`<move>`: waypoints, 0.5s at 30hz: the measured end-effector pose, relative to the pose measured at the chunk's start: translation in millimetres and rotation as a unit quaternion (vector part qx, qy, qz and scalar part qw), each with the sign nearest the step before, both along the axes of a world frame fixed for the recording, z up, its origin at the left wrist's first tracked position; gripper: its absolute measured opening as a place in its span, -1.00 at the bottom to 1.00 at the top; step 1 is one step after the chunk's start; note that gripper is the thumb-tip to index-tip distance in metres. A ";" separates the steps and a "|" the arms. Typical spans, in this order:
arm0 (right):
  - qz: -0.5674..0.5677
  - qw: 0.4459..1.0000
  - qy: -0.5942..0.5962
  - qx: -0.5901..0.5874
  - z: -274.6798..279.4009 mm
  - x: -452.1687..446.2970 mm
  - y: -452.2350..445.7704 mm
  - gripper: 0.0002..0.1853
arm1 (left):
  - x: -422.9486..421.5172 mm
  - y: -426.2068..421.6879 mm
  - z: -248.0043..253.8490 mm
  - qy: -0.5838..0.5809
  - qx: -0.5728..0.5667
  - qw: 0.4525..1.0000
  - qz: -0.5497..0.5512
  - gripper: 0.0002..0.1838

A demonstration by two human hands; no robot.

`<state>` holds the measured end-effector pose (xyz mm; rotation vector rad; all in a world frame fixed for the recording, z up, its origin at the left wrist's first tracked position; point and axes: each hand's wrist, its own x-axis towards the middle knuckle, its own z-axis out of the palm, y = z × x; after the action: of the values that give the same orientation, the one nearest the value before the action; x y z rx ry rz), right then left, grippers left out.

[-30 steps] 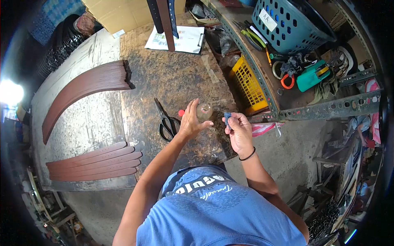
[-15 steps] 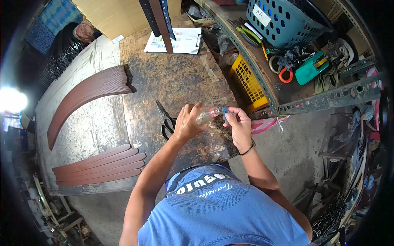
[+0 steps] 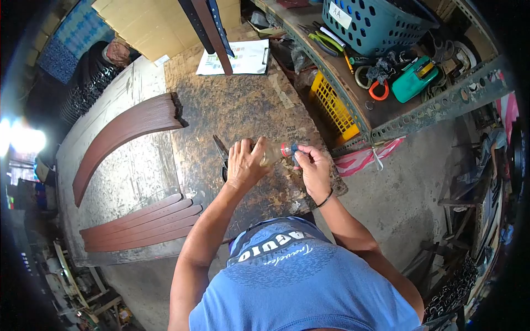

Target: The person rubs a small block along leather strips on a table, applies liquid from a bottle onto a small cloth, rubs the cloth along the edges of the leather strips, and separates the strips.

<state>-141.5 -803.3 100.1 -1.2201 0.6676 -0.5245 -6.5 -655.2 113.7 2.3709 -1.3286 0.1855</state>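
Note:
My left hand (image 3: pixel 244 163) is wrapped round a small clear bottle (image 3: pixel 270 154) that lies tilted on its side, its red-ringed neck pointing right. Between the thumb and fingers of my right hand (image 3: pixel 315 172) is a small blue piece of cloth (image 3: pixel 295 151), pressed against the bottle's mouth. Whether liquid is inside the bottle I cannot tell. Black-handled scissors (image 3: pixel 220 147) lie beside my left hand, their handles partly hidden by it.
A curved stack of brown leather straps (image 3: pixel 124 122) and several fanned belt strips (image 3: pixel 141 222) lie on the worn table (image 3: pixel 232 110). Behind are a clipboard (image 3: pixel 251 58) and hanging straps (image 3: pixel 216 41). A metal-edged shelf (image 3: pixel 436 124) with tools and a blue-green basket (image 3: pixel 381 27) stands right.
The bottle's mouth and the blue cloth have come together; a small gap lay between them before. The whole view has shifted slightly.

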 end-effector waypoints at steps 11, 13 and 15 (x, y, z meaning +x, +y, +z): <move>-0.009 0.998 -0.006 0.065 -9.3 0.7 8.7 -0.81 | 7.4 1.3 11.2 -0.147 0.001 0.989 -0.031 -0.35; -0.010 0.997 -0.028 0.072 -12.3 0.4 10.4 -0.83 | 5.9 0.7 13.9 -0.131 0.008 0.991 -0.028 -0.30; -0.009 0.997 -0.026 0.067 -10.4 0.2 10.8 -0.83 | 4.7 0.3 15.4 -0.115 0.015 0.993 -0.023 -0.23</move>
<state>-141.2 -792.5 89.7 -1.0721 0.6600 -0.5160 -1.8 -654.9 129.0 2.3983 -1.4979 0.4392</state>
